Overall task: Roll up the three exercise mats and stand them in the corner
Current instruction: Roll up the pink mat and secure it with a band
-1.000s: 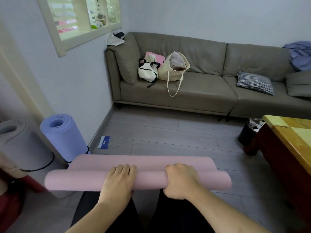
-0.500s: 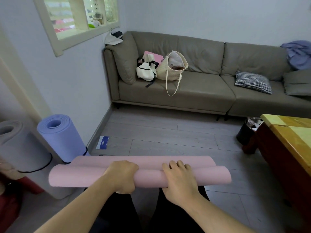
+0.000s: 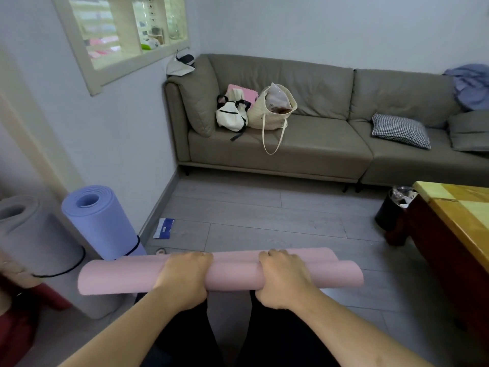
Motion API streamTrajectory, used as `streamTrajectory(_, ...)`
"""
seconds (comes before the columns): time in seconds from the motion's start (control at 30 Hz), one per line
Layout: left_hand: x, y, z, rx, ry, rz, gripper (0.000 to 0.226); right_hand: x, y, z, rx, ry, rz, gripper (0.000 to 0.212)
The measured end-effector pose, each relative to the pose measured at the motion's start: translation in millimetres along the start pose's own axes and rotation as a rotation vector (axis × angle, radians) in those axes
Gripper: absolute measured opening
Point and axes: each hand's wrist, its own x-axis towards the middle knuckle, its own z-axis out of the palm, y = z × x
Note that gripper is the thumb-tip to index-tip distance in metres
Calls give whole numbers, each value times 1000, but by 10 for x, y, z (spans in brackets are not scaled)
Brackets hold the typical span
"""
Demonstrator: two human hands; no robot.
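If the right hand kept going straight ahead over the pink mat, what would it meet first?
Probably nothing soon: past the right hand and pink mat lies bare floor, then the sofa, though depth is uncertain.

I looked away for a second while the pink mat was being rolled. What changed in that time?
The left hand, which lay with fingers flat on the pink mat, now curls round the roll; the right hand keeps its grip. The roll sits about where it was. The blue mat and grey mat still stand by the wall.
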Motion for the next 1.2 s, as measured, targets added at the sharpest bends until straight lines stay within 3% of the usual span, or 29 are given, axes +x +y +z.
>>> streamTrajectory(0.17,-6,-1,-271,-72,-197,12,45,-215,-36,39,-92,201,-116,50)
streamTrajectory(0.33,-100,32,-246,-186,-389,15,60,-260,-107,125,-131,129,-149,54)
streamTrajectory(0.53,-187,82,-111,-98,-203,-17,51,-132,-132,2,-69,-6,-119,43)
streamTrajectory(0.7,-273,176,4,6,-5,-9,46,-165,-173,43,-95,59,-85,46)
streamTrajectory(0.87,-205,146,-34,-33,-115,36,47,-302,-221,200,-94,64,-37,53)
streamTrajectory(1.0,-123,94,-79,-47,-222,84,53,-357,-253,314,-65,195,-20,54)
streamTrajectory(1.2,-40,43,-78,-96,-314,101,59,-392,-307,401,-76,231,23,53)
